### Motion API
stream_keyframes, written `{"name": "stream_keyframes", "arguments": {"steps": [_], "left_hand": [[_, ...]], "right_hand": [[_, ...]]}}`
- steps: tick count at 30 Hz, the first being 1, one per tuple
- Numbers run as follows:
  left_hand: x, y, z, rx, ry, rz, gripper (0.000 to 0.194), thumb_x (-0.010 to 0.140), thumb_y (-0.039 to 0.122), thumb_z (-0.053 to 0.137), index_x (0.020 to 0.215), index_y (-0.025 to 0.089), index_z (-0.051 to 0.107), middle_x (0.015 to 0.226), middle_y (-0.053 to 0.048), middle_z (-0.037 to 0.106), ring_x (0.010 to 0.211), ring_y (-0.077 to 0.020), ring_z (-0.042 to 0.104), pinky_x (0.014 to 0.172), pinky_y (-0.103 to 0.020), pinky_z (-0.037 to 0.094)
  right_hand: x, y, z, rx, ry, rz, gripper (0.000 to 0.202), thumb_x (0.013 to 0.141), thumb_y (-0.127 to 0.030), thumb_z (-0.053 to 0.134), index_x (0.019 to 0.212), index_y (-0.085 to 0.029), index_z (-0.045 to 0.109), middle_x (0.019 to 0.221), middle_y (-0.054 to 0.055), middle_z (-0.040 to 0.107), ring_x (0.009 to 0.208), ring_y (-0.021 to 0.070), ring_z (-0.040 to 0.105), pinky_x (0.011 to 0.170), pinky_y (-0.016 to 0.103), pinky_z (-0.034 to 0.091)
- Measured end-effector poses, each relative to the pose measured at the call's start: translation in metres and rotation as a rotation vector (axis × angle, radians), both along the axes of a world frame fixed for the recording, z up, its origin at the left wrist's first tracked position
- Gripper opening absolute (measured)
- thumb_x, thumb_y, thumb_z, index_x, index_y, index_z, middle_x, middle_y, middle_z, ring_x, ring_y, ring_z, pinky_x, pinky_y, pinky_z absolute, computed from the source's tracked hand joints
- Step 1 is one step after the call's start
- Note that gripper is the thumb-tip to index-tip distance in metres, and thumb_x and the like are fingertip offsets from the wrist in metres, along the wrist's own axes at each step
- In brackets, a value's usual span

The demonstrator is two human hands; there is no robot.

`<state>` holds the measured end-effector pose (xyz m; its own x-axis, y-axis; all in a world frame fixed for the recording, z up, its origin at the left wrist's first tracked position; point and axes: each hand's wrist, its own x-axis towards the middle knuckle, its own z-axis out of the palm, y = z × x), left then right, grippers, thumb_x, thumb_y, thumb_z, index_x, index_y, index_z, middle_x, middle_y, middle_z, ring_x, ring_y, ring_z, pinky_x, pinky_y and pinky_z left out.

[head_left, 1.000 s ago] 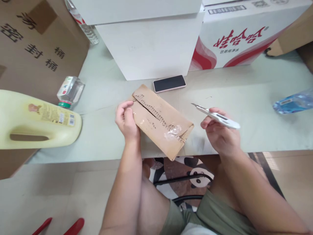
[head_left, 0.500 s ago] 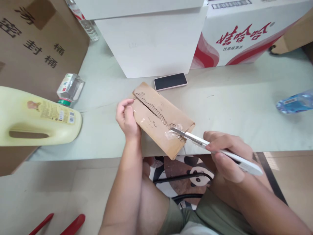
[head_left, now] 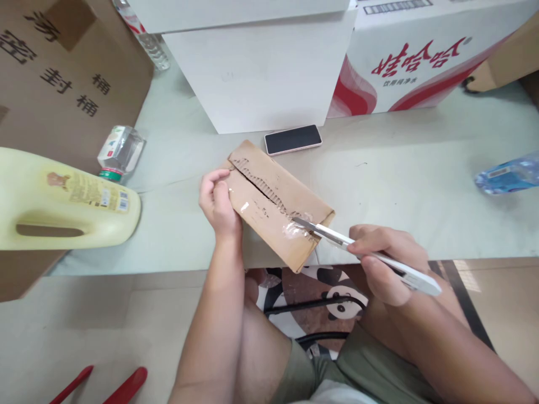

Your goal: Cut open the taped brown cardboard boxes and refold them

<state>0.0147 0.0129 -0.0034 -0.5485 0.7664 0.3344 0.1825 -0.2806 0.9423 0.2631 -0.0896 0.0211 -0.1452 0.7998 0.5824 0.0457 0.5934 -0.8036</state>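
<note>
A small brown cardboard box point(head_left: 269, 224) lies slantwise at the front edge of the table, its near corner past the edge. Its top seam is torn along a ragged line, showing corrugation and a narrow dark gap. My left hand point(head_left: 221, 202) grips the box's left end, thumb on top. In my right hand point(head_left: 389, 261) is a white utility knife point(head_left: 337, 235) with its blade out. The blade tip touches the seam beside a crumpled patch of clear tape point(head_left: 297, 229) on the box's right part.
Behind the box lies a phone point(head_left: 293, 139), before a large white box point(head_left: 261, 78). A yellow jug point(head_left: 67, 196) and a clear bottle point(head_left: 121, 152) lie left, near a big carton point(head_left: 71, 67). A blue bottle point(head_left: 507, 174) lies right; a red-and-white carton point(head_left: 404, 73) stands behind.
My right hand and the knife have shifted slightly left and up, the blade tip sliding a little along the seam. My left hand and the box are nearly still.
</note>
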Motion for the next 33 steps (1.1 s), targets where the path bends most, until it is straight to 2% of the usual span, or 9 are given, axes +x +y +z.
{"name": "stream_keyframes", "arguments": {"steps": [3,6,11,15,18,21,27,33], "left_hand": [[0.0,-0.001,0.0,0.003,0.002,-0.006,0.013,0.081,0.026,0.052,0.083,0.021,0.063,0.092,-0.006,0.065,0.094,-0.0218,0.062,0.089,-0.036,0.049],[0.001,0.0,0.001,-0.001,0.008,0.002,0.013,0.08,0.026,0.05,0.083,0.021,0.063,0.091,-0.005,0.064,0.091,-0.0209,0.062,0.084,-0.035,0.049],[0.001,0.001,0.001,-0.002,-0.027,0.003,0.015,0.079,0.026,0.05,0.085,0.02,0.063,0.088,-0.006,0.063,0.089,-0.0212,0.061,0.083,-0.035,0.048],[0.001,0.002,0.001,-0.011,-0.02,0.011,0.015,0.078,0.027,0.05,0.085,0.02,0.062,0.087,-0.005,0.063,0.088,-0.0207,0.06,0.082,-0.035,0.047],[0.001,0.001,0.001,-0.025,-0.013,0.007,0.014,0.079,0.027,0.049,0.085,0.021,0.061,0.089,-0.005,0.064,0.088,-0.0203,0.06,0.082,-0.034,0.047],[0.002,0.001,0.002,-0.035,-0.015,-0.001,0.015,0.08,0.027,0.049,0.086,0.021,0.061,0.091,-0.005,0.064,0.088,-0.0202,0.06,0.082,-0.034,0.047],[0.0,0.001,0.001,-0.005,-0.025,-0.01,0.014,0.079,0.025,0.05,0.086,0.02,0.062,0.093,-0.006,0.063,0.087,-0.0203,0.059,0.081,-0.035,0.046],[0.001,0.001,0.001,-0.002,-0.042,-0.018,0.014,0.079,0.024,0.051,0.085,0.02,0.063,0.091,-0.006,0.063,0.087,-0.0206,0.059,0.081,-0.035,0.046]], "right_hand": [[0.001,0.001,0.009,0.049,0.005,-0.032,0.015,0.089,-0.017,0.055,0.09,-0.024,0.069,0.053,-0.002,0.044,0.043,0.0134,0.039,0.045,0.03,0.026],[-0.002,0.001,0.014,0.024,-0.003,-0.031,0.016,0.091,-0.019,0.053,0.088,-0.025,0.067,0.052,-0.002,0.043,0.042,0.0136,0.038,0.044,0.03,0.023],[-0.002,-0.001,-0.002,-0.076,0.057,-0.015,0.012,0.092,-0.028,0.056,0.086,-0.023,0.066,0.053,-0.002,0.047,0.043,0.0124,0.038,0.046,0.029,0.029],[0.005,-0.002,-0.014,-0.242,0.119,0.004,0.017,0.094,-0.034,0.058,0.091,-0.022,0.069,0.057,0.0,0.054,0.047,0.013,0.042,0.048,0.03,0.033],[0.01,0.002,-0.012,-0.354,0.169,0.012,0.021,0.092,-0.038,0.061,0.088,-0.02,0.071,0.057,0.0,0.055,0.047,0.013,0.045,0.047,0.029,0.034],[0.01,0.005,-0.007,-0.356,0.234,0.009,0.021,0.09,-0.039,0.064,0.083,-0.02,0.07,0.053,-0.002,0.05,0.046,0.0123,0.045,0.045,0.027,0.033],[0.005,0.003,-0.006,-0.445,0.093,0.045,0.022,0.092,-0.041,0.062,0.087,-0.021,0.071,0.055,-0.001,0.053,0.048,0.0124,0.044,0.048,0.028,0.033],[0.008,0.001,-0.005,-0.441,0.255,0.022,0.017,0.09,-0.034,0.063,0.084,-0.02,0.071,0.051,-0.003,0.05,0.043,0.011,0.042,0.043,0.026,0.029]]}}
